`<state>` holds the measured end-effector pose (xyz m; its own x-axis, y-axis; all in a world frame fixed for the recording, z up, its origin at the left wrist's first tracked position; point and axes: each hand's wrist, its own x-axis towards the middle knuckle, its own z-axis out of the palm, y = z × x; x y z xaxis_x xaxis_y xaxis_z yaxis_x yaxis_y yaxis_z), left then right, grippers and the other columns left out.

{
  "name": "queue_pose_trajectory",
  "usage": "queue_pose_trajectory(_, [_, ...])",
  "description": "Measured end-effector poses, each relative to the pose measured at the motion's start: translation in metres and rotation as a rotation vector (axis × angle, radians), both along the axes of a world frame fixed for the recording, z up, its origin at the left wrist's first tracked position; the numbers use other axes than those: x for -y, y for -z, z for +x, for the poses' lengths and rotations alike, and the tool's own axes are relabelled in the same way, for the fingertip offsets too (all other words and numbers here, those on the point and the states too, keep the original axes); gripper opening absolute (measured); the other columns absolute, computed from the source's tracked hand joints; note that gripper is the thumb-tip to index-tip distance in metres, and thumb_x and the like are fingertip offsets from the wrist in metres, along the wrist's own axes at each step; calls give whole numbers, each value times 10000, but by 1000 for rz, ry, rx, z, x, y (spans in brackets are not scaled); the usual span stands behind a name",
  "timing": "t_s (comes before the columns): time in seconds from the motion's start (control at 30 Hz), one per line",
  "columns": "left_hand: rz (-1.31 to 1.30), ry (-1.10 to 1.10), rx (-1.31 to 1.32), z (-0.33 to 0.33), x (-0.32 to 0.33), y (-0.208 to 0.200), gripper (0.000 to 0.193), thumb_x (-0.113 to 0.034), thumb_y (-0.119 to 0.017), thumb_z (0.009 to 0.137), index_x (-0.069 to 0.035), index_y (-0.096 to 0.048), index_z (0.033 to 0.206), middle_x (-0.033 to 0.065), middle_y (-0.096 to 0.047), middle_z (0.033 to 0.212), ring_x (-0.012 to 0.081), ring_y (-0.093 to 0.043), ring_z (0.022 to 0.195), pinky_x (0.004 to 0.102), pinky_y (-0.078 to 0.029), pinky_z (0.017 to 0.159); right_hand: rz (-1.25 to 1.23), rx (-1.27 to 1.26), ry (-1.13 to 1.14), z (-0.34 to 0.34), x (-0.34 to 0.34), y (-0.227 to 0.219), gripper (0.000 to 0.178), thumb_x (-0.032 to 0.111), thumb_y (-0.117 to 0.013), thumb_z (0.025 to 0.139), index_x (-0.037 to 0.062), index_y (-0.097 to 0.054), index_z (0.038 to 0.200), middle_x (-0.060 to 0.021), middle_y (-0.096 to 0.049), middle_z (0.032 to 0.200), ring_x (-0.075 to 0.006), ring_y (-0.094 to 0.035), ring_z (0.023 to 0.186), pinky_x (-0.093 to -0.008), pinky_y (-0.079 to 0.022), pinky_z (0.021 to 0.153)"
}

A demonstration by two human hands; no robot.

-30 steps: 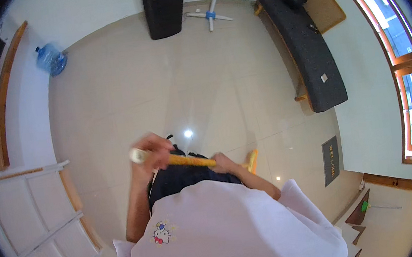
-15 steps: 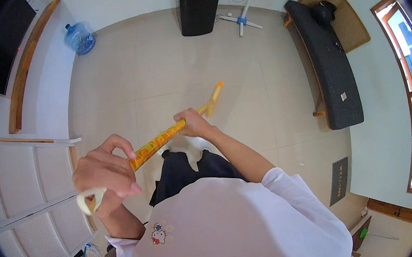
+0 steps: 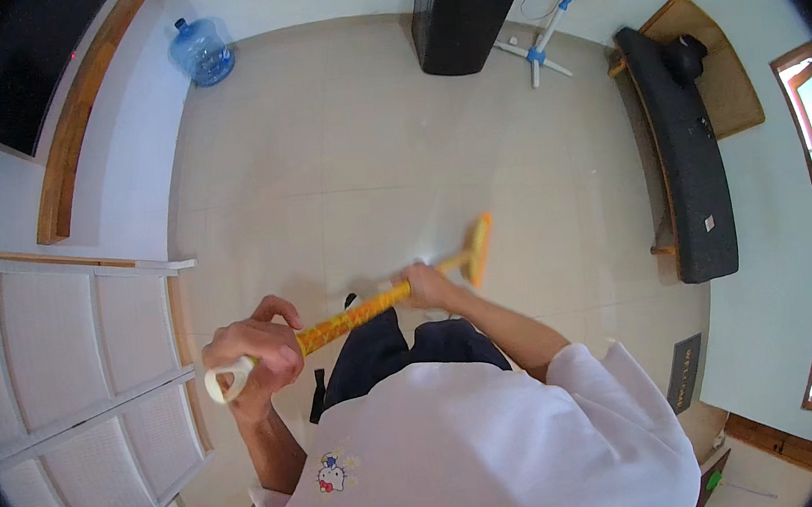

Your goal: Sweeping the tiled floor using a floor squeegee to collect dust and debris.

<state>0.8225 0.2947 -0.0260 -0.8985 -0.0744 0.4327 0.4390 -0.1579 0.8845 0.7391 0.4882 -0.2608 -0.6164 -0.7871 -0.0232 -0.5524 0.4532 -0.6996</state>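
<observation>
Broom (image 3: pixel 358 319) held slantwise in front of the wearer's dark trousers (image 3: pixel 372 356), its patterned yellow-orange handle running from the near left toward the far right. Left hand (image 3: pixel 256 350): fingers bent round the upper handle, grip closed, one finger arched above the rest; the white hanging loop (image 3: pixel 231 380) protrudes just beyond the hand on its near side. Right hand (image 3: pixel 423 285): closed round the handle lower down, well apart from the left; finger detail partly hidden by the back of the hand. Broom head (image 3: pixel 480 250), yellow-orange, lies just beyond the right hand, out over the tiled floor (image 3: pixel 375 148); contact with the tiles cannot be told from this angle. Surroundings: clear blue water jug (image 3: pixel 202 52) on the floor at far left by the wall; white-and-blue fan stand (image 3: pixel 537 57) at far right; dark padded seat (image 3: pixel 682 165) along the right wall; grey doormat (image 3: pixel 686 373) near its closer end.
</observation>
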Motion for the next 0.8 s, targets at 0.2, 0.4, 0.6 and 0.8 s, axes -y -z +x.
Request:
queue_pose_trajectory(0.2, [-295, 111, -230, -39, 43, -31, 86, -137, -577, 626, -65, -555, 585, 14, -469, 410, 118, -429, 329, 298, -383, 533, -92, 14, 132, -91, 101, -33, 203, 119, -609, 519, 27, -472, 637, -157, -505, 625, -338, -483, 647, -415, -386, 592])
queue_pose_trajectory(0.4, [-189, 110, -121, -52, 103, -19, 100, -118, -562, 644, -71, -540, 558, 9, -470, 413, 107, -439, 356, 299, -384, 529, -23, 86, 115, -78, 138, -8, 261, 145, -630, 531, 49, -545, 758, -151, -543, 729, -322, -491, 697, -382, -400, 653])
queue_pose_trajectory(0.6, [135, 0, 252, -72, 163, 43, 55, -56, -498, 675, -51, -485, 622, -9, -421, 428, 79, -383, 360, 286, -355, 625, -44, 234, 6, -44, 145, 24, 172, 182, -555, 579, 21, -492, 574, -164, -484, 552, -325, -493, 555, -379, -382, 494])
queue_pose_trajectory(0.8, [214, -52, 268, -134, 197, 67, 41, -66, -510, 674, -38, -503, 645, -1, -416, 404, 84, -380, 348, 309, -357, 641, 239, 359, -40, -123, 167, 30, 191, 191, -583, 573, 32, -564, 675, -156, -538, 621, -310, -521, 622, -375, -420, 607])
